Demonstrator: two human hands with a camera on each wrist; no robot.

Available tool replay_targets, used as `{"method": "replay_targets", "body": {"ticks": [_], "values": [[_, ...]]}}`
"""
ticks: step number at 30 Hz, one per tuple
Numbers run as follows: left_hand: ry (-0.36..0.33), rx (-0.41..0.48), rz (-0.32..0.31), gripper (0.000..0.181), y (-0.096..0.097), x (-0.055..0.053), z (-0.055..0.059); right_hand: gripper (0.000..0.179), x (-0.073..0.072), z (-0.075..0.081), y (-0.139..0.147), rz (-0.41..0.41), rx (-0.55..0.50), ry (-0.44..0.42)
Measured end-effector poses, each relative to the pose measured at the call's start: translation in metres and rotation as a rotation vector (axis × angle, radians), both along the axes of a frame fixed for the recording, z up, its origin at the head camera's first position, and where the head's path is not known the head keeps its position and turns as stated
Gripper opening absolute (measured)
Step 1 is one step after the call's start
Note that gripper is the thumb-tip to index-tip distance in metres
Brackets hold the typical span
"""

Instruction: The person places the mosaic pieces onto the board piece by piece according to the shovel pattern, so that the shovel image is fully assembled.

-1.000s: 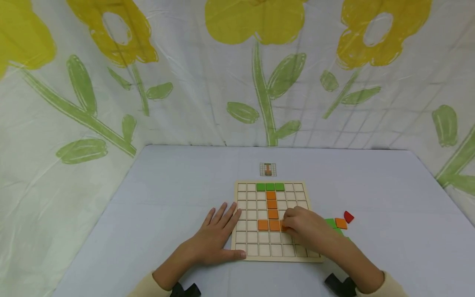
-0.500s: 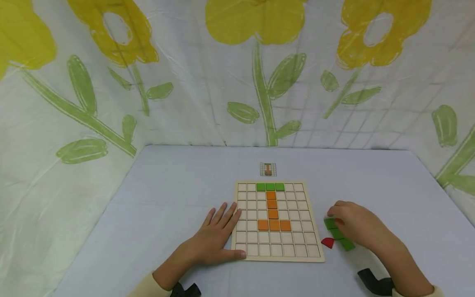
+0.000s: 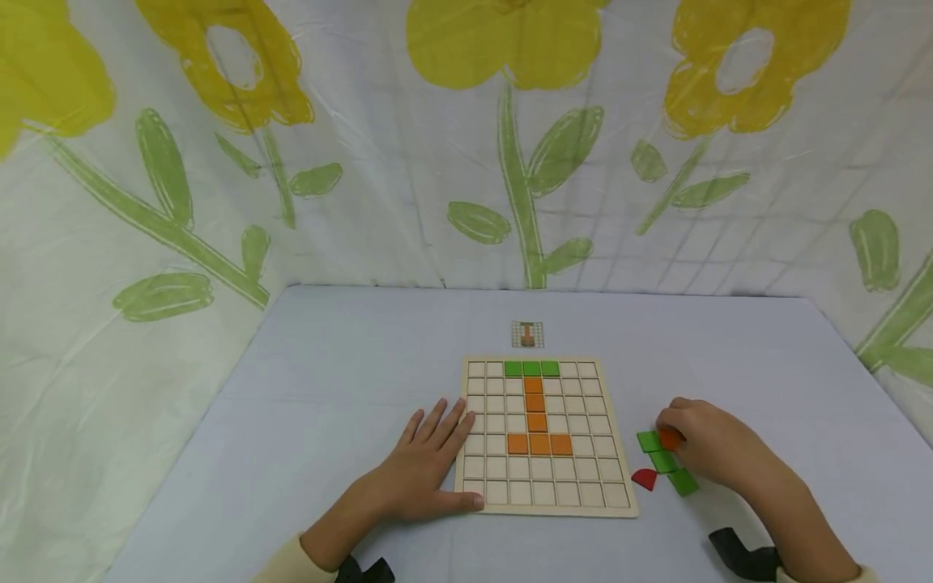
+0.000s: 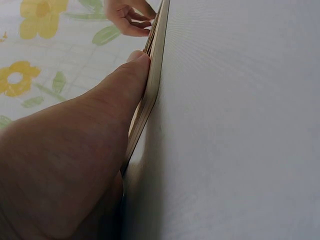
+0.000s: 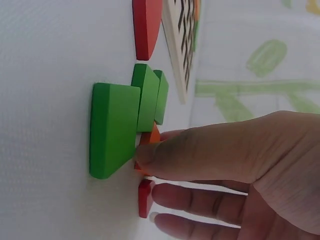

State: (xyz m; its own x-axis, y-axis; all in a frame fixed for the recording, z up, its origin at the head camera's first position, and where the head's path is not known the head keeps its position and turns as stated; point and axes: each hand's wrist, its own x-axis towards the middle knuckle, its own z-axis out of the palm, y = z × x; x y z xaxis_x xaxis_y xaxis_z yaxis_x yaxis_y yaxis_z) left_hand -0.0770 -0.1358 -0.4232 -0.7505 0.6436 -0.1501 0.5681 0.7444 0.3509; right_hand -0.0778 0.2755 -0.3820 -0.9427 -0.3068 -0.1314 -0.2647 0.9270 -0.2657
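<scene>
My left hand (image 3: 419, 474) lies spread, its fingertips and thumb resting on the left edge of the wooden grid board (image 3: 619, 508). In the left wrist view the thumb presses on the board's rim. Three green tiles (image 3: 532, 369) fill part of the board's top row. Below them orange tiles (image 3: 539, 444) form a stem with a row of three at its foot. To the board's right, my right hand (image 3: 717, 445) pinches an orange tile (image 5: 152, 136) between thumb and forefinger. Three loose green tiles (image 5: 120, 125) lie beside it.
A small pattern card (image 3: 527, 334) lies behind the board. One red rounded piece (image 3: 645, 479) lies near the board's right edge. Another red piece (image 5: 145, 197) sits under my right fingers. A flowered cloth (image 3: 364, 202) hangs behind the white table (image 3: 350, 348).
My right hand has left the orange tile in the board's lower row and moved right to the loose tiles, where it now pinches another orange tile. My left hand has stayed put.
</scene>
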Motion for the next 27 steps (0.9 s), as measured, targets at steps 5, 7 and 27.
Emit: {"method": "replay_targets", "body": {"ticks": [5, 7, 27], "values": [[-0.011, 0.005, 0.003, 0.108, 0.0002, 0.0014, 0.0029, 0.020, -0.0005, -0.0029, -0.0011, 0.020, -0.005, 0.027], [-0.014, 0.018, 0.001, 0.108, 0.0003, 0.0021, 0.0043, 0.019, -0.0009, -0.0036, -0.0011, 0.027, -0.004, 0.035], [-0.015, 0.012, 0.005, 0.108, 0.0005, 0.0017, 0.0043, 0.022, -0.0012, -0.0008, -0.0037, 0.029, -0.012, 0.054]]}}
